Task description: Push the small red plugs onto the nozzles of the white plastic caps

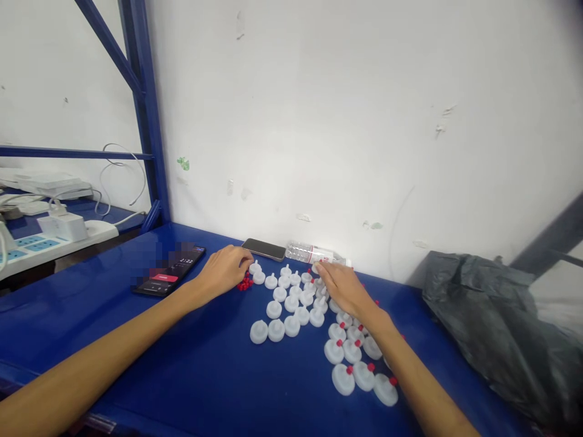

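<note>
The two hands reach forward over the blue surface (204, 376), well apart. The left hand (226, 267) has its fingers curled down at a small pile of red caps (245, 281); whether it pinches one cannot be told. The right hand (344, 288) bends over the white pieces on its side, fingertips at one near the far end; whether it grips that piece is unclear. Between the hands, and nearer the person, stand plain white pieces (292, 326) with bare spouts. Below and under the right hand and its forearm are white pieces with red tips (343, 379). A lit phone (175, 273) lies just left of the left hand, a dark phone (264, 249) beyond it, a clear bottle (299, 251) beyond the right hand, and a black bag (483, 315) to that hand's right.
</note>
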{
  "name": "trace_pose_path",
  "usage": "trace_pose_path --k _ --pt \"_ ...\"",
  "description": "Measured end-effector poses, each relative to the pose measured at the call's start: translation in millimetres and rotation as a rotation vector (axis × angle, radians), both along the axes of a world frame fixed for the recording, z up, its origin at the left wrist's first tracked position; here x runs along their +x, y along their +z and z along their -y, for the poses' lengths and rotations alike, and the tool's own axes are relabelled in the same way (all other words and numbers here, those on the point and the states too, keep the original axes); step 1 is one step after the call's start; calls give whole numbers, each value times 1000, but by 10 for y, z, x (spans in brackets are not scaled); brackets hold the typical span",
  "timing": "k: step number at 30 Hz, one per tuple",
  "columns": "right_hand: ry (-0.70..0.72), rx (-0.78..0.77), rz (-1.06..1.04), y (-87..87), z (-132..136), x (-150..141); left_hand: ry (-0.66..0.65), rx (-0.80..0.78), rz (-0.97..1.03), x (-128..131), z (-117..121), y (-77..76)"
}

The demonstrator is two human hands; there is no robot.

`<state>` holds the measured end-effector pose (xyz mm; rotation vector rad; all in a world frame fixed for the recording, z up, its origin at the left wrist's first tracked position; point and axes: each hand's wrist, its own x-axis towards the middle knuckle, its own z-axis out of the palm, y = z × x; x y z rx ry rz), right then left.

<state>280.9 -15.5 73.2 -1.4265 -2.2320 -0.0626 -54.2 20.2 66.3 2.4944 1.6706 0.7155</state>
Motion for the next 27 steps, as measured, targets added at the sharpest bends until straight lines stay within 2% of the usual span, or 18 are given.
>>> trace_pose_path --k 4,7,10,15,22,27 --pt "16 144 -84 119 59 -63 -80 103 68 108 149 107" --pt "135 178 -66 163 158 -200 -185 147 100 206 287 139" --pt "269 194 -23 155 284 -380 -270 156 100 288 402 119" --pt "367 253 -13 151 432 -584 -370 173 46 365 484 49" --pt "431 298 -9 182 408 -571 -375 218 -13 427 496 24" --pt "413 279 -6 138 425 -597 -374 205 24 473 509 -12"
